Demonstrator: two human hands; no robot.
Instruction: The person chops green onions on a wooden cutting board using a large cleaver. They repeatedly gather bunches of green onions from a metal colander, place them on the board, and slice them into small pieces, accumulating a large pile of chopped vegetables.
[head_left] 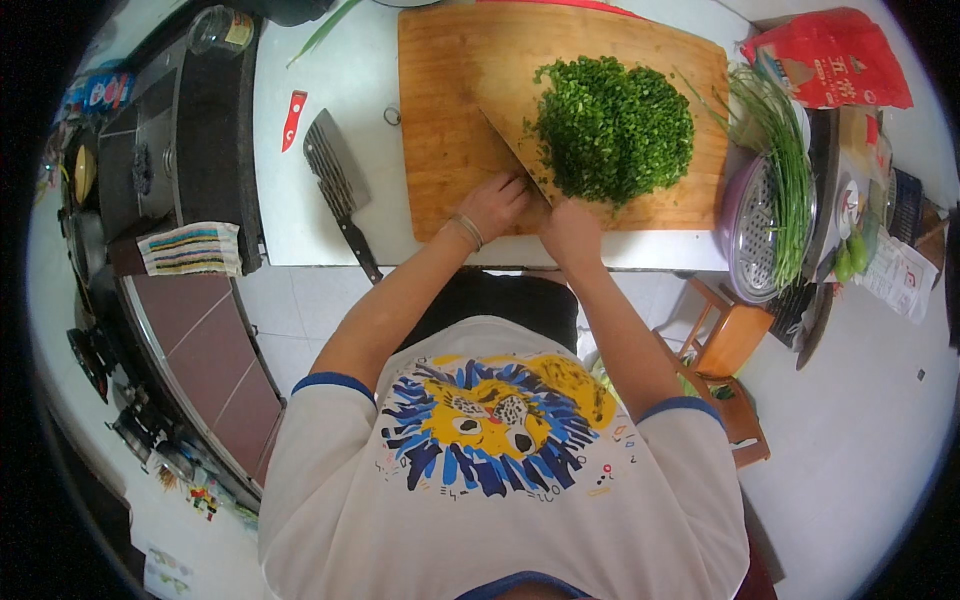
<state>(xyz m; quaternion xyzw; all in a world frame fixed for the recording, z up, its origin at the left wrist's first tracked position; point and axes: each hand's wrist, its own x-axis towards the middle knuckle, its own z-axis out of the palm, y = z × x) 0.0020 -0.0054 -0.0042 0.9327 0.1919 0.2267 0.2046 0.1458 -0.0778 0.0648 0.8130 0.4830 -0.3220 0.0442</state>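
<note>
In my right hand [572, 235] is a kitchen knife [512, 148], its blade slanting away to the far left over the wooden cutting board [455, 70]. My left hand [495, 208] is at the board's near edge, just left of the blade. Its fingers are curled in close beside the knife; whether they touch the blade or pinch something is hard to see. A large heap of finely chopped green stalks [615, 130], like chives or scallions, lies to the right of the blade on the board. Small green bits are scattered around the heap.
Left of the board lie a dark-handled cleaver [338, 180], a small red item [293, 120] and a ring [392, 116]. On the right, long green stalks [790, 200] rest over a purple-rimmed colander [735, 225]. A red bag [830, 60] is behind it. Below stands a wooden chair [735, 335].
</note>
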